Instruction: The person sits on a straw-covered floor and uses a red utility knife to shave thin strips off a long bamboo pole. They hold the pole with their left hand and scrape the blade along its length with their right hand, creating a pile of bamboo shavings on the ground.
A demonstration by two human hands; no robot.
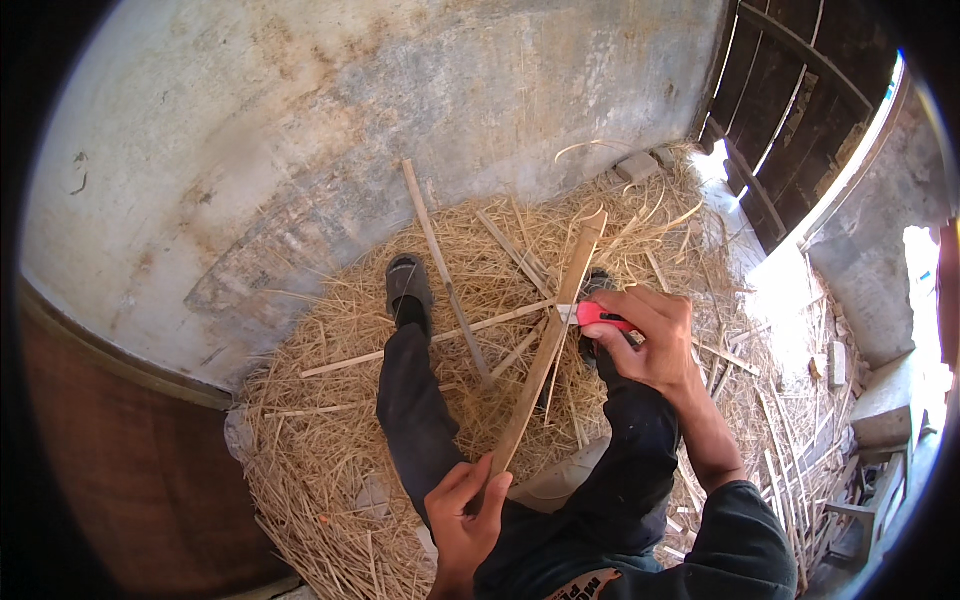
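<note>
My left hand grips the near end of a long flat strip of bamboo, which slants up and away between my legs. My right hand is closed round a red utility knife. The knife's pale blade lies against the strip's right edge, in its farther half. A thin sliver hangs beside the strip just below the blade. Past the knife, the strip's far end sticks out over the shavings, near several curled peelings.
Shavings and split sticks cover the floor round my feet. One longer stick leans against the stained wall; another crosses in front of my left leg. A brick lies by the wall, and a dark plank door stands far right.
</note>
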